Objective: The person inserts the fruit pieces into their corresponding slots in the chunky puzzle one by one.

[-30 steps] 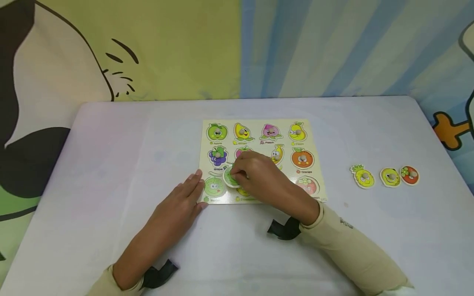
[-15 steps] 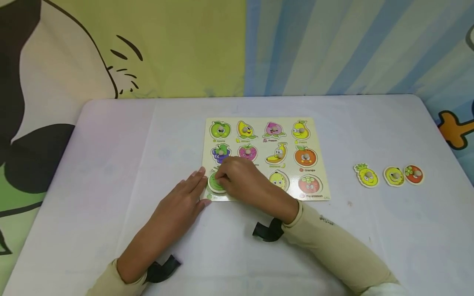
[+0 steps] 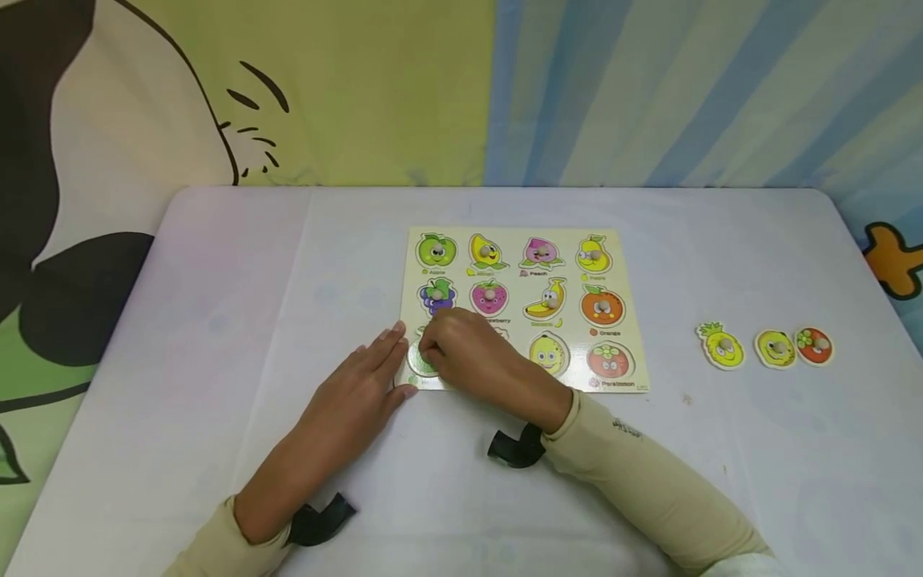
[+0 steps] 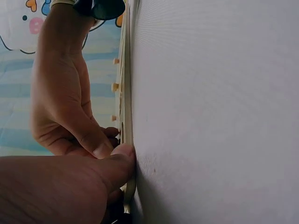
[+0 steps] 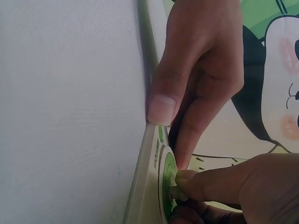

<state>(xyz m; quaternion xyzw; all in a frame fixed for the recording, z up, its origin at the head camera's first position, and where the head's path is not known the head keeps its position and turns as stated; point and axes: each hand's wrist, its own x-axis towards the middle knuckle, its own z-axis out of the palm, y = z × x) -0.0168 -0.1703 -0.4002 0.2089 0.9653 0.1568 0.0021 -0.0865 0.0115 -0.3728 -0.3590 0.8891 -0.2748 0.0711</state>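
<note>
My right hand (image 3: 472,349) pinches the small knob of a round green melon puzzle piece (image 5: 169,172). The piece lies at the melon spot in the front left of the fruit puzzle board (image 3: 515,373), its rim standing slightly above the board in the right wrist view. Most of it is hidden under the fingers in the head view. My left hand (image 3: 353,409) rests on the board's left edge with fingers straight, its thumb (image 4: 122,156) at the front edge. Knobbed pieces such as an apple (image 3: 437,260), a strawberry (image 3: 489,306) and an orange (image 3: 602,318) sit in the upper two rows.
Right of the board lie a pineapple piece (image 3: 724,354), a yellow round piece (image 3: 770,359) and a red persimmon piece (image 3: 809,357), the last two side by side. The board's front row shows a persimmon picture (image 3: 609,365) without a piece. White cloth covers the table (image 3: 288,280).
My right hand has carried the melon piece left and down onto its spot on the board, and its hold remains on the knob. The left hand stays at the board's edge.
</note>
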